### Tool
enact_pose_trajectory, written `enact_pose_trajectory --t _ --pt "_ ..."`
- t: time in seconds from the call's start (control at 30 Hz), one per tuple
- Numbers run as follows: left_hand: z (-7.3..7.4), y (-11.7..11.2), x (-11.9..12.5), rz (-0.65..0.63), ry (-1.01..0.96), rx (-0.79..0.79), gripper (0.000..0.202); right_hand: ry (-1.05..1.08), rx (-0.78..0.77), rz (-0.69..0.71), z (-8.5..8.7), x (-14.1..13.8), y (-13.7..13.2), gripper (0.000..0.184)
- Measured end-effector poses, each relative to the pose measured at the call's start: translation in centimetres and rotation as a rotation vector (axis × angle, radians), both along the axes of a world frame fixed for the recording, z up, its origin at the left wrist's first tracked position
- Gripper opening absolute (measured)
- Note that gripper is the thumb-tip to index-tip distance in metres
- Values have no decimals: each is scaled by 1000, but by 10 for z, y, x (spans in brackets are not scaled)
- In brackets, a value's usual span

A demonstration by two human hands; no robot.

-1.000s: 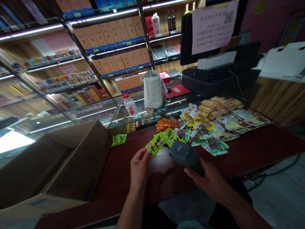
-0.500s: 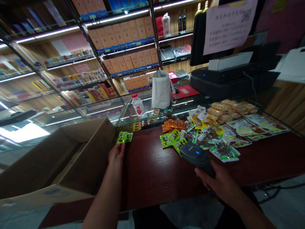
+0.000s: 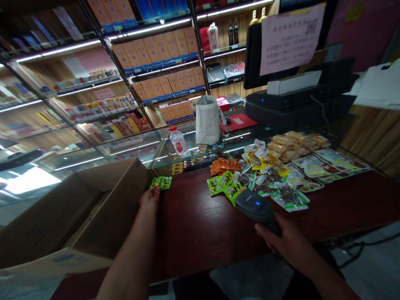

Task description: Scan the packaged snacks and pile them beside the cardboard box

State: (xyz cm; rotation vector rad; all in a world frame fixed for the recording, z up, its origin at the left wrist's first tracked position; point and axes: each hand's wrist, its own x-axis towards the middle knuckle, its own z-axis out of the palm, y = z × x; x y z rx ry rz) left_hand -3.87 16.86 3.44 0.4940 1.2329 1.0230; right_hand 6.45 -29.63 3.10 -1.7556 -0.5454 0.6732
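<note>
My left hand (image 3: 150, 196) reaches forward over the dark red counter (image 3: 193, 233). Its fingers lie stretched out, with the tips at the edge of a small pile of green snack packets (image 3: 162, 182) beside the cardboard box. My right hand (image 3: 283, 238) is wrapped round the handle of a dark barcode scanner (image 3: 254, 206) with a blue light on top. The scanner's head points toward a spread of green packets (image 3: 225, 186) in the middle of the counter.
A large open cardboard box (image 3: 93, 208) stands at the left. Mixed snack packets (image 3: 281, 171) cover the counter's right side. Behind them are a glass display case (image 3: 187, 143), a water bottle (image 3: 177, 141), a white bag (image 3: 207, 120) and a till with monitor (image 3: 290, 96).
My left hand carried a green packet from in front of the scanner leftward to the small pile by the box. The scanner stayed in my right hand.
</note>
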Motion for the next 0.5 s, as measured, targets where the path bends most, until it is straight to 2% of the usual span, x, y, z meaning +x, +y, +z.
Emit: enact_pose_trajectory --t 0.27,0.4,0.5 --pt "17 -27 -19 -110 40 16 25 -9 23 -2 -1 6 -5 37" --pt "14 -60 -19 -173 121 81 17 -5 72 -80 3 12 -11 34" --pt "5 -95 -6 -303 145 177 9 -10 92 -129 4 17 -17 33"
